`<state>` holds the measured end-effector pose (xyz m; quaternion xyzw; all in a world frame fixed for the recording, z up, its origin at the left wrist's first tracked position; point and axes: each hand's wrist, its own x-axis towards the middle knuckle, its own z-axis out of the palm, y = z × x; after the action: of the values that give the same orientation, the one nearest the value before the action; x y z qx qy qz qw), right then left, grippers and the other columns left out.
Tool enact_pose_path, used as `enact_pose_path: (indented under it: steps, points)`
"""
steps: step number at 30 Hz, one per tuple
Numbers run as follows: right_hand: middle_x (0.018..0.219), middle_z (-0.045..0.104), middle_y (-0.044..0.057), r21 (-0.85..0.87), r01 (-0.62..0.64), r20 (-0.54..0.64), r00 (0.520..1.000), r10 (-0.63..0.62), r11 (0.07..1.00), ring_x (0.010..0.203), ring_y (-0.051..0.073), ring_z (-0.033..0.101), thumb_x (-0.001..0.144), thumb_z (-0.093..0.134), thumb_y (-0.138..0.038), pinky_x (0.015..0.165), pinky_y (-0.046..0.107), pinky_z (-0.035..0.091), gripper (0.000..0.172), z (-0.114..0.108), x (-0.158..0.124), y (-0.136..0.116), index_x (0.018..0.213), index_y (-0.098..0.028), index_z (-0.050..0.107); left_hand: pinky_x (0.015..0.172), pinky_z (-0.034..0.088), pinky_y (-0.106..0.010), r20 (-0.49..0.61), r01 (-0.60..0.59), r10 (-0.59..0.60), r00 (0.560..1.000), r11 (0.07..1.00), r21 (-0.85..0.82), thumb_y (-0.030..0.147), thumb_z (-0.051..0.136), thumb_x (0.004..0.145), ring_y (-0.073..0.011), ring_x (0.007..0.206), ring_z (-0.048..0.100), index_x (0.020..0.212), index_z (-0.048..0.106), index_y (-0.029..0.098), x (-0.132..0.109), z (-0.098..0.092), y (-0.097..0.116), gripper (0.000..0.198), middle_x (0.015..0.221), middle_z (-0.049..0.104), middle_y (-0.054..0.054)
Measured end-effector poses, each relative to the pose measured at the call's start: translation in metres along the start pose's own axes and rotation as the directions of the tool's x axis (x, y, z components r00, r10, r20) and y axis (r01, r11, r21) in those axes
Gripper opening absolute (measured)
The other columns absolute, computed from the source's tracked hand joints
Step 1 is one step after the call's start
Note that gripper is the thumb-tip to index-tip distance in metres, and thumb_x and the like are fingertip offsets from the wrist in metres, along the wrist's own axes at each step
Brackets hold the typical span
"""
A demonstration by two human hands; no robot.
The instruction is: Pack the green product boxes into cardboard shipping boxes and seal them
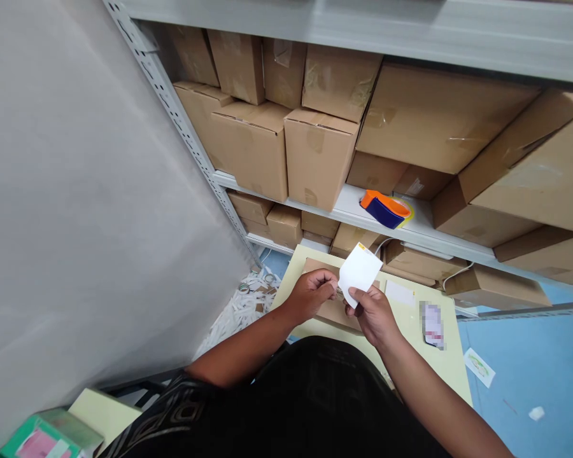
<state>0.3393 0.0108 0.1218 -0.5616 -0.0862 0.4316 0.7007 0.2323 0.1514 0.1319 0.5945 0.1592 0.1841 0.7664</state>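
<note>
A white sheet like a label or card (360,272), with a small orange-yellow mark at its top corner, is held up in my right hand (375,313). The thumb presses on its face and the fingers are behind it. My left hand (315,294) is closed in a pinch at the sheet's left edge; what lies between its fingertips is too small to tell. Below both hands a flat brown cardboard piece or box (339,313) rests on the pale yellow table (449,369), partly hidden by the hands.
Another white sheet (400,292) and a blurred-out phone-like object (432,326) lie on the table's right side. Shelves hold cardboard boxes (319,152) and an orange-blue tape dispenser (386,208). Paper strips (233,315) cover the floor at left; a printed card (479,367) lies at right.
</note>
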Motion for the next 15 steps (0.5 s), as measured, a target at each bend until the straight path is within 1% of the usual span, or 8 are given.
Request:
enact_pose_path:
  steps: [2,4,6,7,8,10,12,15]
  points:
    - [0.068,0.068,0.001,-0.073,-0.070,0.052,0.996,0.074,0.995,0.049,0.012,0.056,0.074,0.084,-0.050,0.048,0.026,0.045,0.040,-0.002,0.006,0.004,0.092,-0.017,0.069,0.069,0.048,-0.026,-0.028,-0.013,0.014,0.999,0.999,0.030,0.033,0.066,0.084,-0.0119,0.067,0.057,0.079,0.063,0.017,0.001,0.000,-0.003,0.017,0.071,0.061,0.002]
    - [0.073,0.067,0.000,-0.190,-0.056,-0.013,0.998,0.054,0.980,0.053,0.013,0.057,0.074,0.082,-0.055,0.050,0.026,0.046,0.048,-0.006,0.014,0.009,0.099,-0.018,0.065,0.067,0.047,-0.025,-0.075,-0.020,0.026,0.997,0.997,0.073,0.033,0.065,0.084,-0.0120,0.066,0.056,0.079,0.064,0.017,0.002,-0.001,-0.005,0.017,0.070,0.061,0.002]
    - [0.078,0.065,-0.002,-0.332,0.060,-0.167,0.978,-0.121,0.941,0.059,0.014,0.059,0.070,0.084,-0.054,0.053,0.026,0.047,0.053,-0.011,0.020,0.012,0.105,-0.021,0.061,0.065,0.045,-0.024,-0.116,-0.025,0.039,0.992,0.992,0.123,0.033,0.064,0.084,-0.0119,0.066,0.055,0.079,0.064,0.017,0.003,-0.003,-0.008,0.017,0.069,0.060,0.002]
    - [0.081,0.064,-0.003,-0.401,0.135,-0.212,0.949,-0.235,0.906,0.064,0.015,0.059,0.070,0.085,-0.052,0.057,0.027,0.049,0.053,-0.013,0.022,0.012,0.106,-0.022,0.061,0.065,0.044,-0.024,-0.130,-0.027,0.047,0.990,0.989,0.147,0.033,0.064,0.084,-0.0119,0.066,0.054,0.078,0.065,0.017,0.003,-0.003,-0.009,0.016,0.069,0.060,0.002]
    - [0.083,0.064,-0.002,-0.455,0.207,-0.208,0.921,-0.330,0.866,0.068,0.015,0.060,0.071,0.084,-0.049,0.063,0.028,0.051,0.050,-0.013,0.022,0.011,0.106,-0.022,0.062,0.065,0.044,-0.024,-0.138,-0.030,0.054,0.989,0.985,0.170,0.033,0.064,0.083,-0.0121,0.066,0.054,0.078,0.065,0.017,0.003,-0.004,-0.010,0.016,0.069,0.061,0.002]
    - [0.088,0.067,0.001,-0.504,0.327,-0.073,0.906,-0.417,0.799,0.077,0.017,0.062,0.078,0.079,-0.046,0.073,0.030,0.052,0.036,-0.009,0.019,0.007,0.102,-0.022,0.067,0.066,0.045,-0.024,-0.139,-0.038,0.068,0.988,0.977,0.211,0.032,0.064,0.083,-0.0129,0.068,0.056,0.079,0.067,0.017,0.003,-0.005,-0.011,0.016,0.071,0.063,0.001]
    - [0.087,0.070,0.003,-0.511,0.392,0.095,0.910,-0.403,0.765,0.079,0.018,0.063,0.084,0.074,-0.044,0.075,0.031,0.052,0.027,-0.001,0.014,0.002,0.098,-0.022,0.072,0.069,0.047,-0.025,-0.136,-0.047,0.082,0.987,0.969,0.243,0.033,0.064,0.084,-0.0140,0.071,0.059,0.080,0.069,0.017,0.002,-0.006,-0.013,0.016,0.074,0.066,0.000]
    - [0.082,0.071,0.002,-0.564,0.408,0.170,0.908,-0.382,0.718,0.072,0.017,0.061,0.087,0.071,-0.042,0.070,0.029,0.049,0.022,0.014,0.010,-0.004,0.092,-0.022,0.075,0.071,0.047,-0.025,-0.123,-0.067,0.104,0.987,0.960,0.273,0.034,0.064,0.085,-0.0145,0.073,0.060,0.080,0.070,0.017,0.000,-0.006,-0.016,0.018,0.076,0.068,0.000]
